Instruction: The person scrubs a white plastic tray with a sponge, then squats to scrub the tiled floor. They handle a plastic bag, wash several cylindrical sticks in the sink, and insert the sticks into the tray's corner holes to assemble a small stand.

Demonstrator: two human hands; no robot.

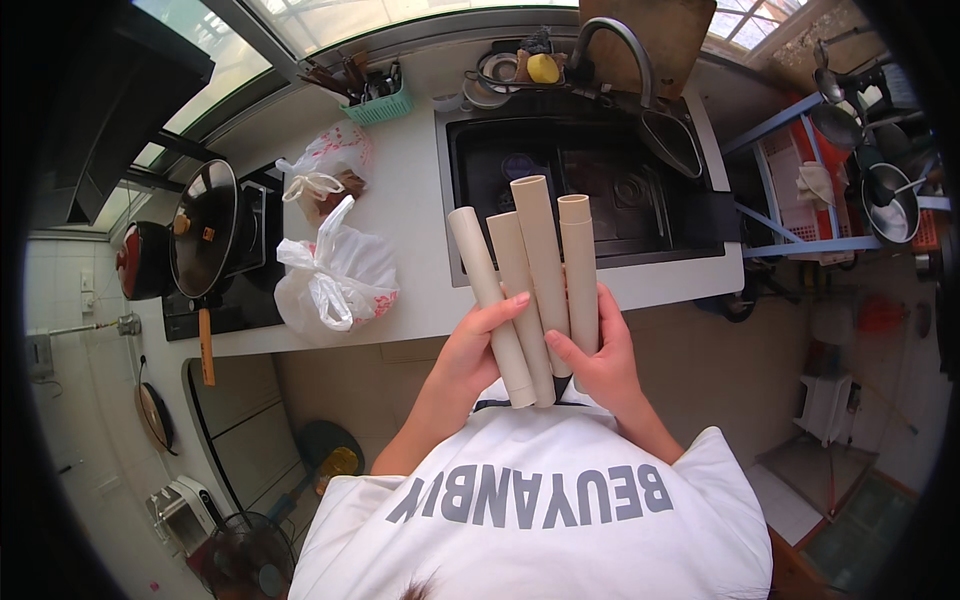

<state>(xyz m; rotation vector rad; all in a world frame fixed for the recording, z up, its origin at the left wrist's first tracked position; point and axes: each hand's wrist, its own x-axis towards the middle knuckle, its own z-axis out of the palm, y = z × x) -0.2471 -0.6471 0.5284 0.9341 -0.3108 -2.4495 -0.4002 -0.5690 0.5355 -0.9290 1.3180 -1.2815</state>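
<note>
Several hollow beige tubes, plastic pipe by their look, are held side by side in front of my white shirt, fanning slightly at their far ends. My left hand (478, 337) grips the leftmost tube (480, 259) and the tube beside it (512, 247), its thumb lying across them. Around the right side of the bundle, my right hand (604, 360) has its thumb on the tallest tube (538, 240). Its fingers wrap behind the rightmost tube (579, 262), which has a stepped collar near its open top. The fingers behind the tubes are mostly hidden.
Ahead is a black double sink (615, 157) with a pull-down faucet (645, 56). Two tied white plastic bags (352, 277) sit on the white counter (420, 247). A lidded pan (206, 232) stands on the stove at left; a blue rack (780, 142) is at right.
</note>
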